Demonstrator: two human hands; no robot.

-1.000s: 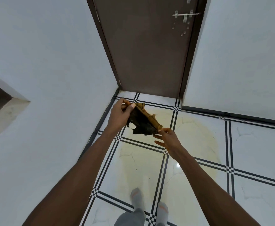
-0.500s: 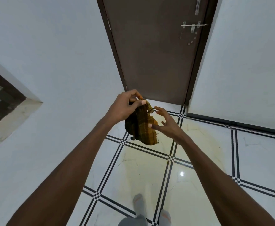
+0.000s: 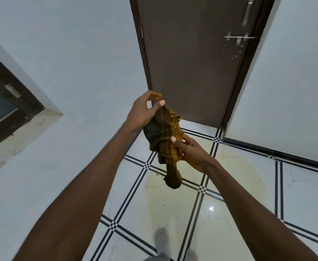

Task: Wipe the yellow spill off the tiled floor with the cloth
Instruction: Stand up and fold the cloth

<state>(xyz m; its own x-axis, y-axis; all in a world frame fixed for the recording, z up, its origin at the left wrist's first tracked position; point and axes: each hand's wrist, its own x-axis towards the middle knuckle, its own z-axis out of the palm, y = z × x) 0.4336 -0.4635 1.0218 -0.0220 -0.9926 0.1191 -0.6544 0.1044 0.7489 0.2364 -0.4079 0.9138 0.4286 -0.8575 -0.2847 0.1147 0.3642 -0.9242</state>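
Crumpled yellow-brown checked cloth [image 3: 165, 140] held mid-air, pinched by left hand [image 3: 143, 112] fingers above, right hand [image 3: 190, 153] fingers below; bunch into firm pad before lowering to pale yellow spill [image 3: 235, 178] underneath.

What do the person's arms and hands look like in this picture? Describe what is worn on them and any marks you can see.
Both forearms are bare up to the frame edge: no sleeves, gloves, watch or rings show. The left hand has short, pale nails, and its fingers carry an orange-yellow stain at the tips. The right hand has a short pale thumbnail and a yellowish tinge along its lower edge.
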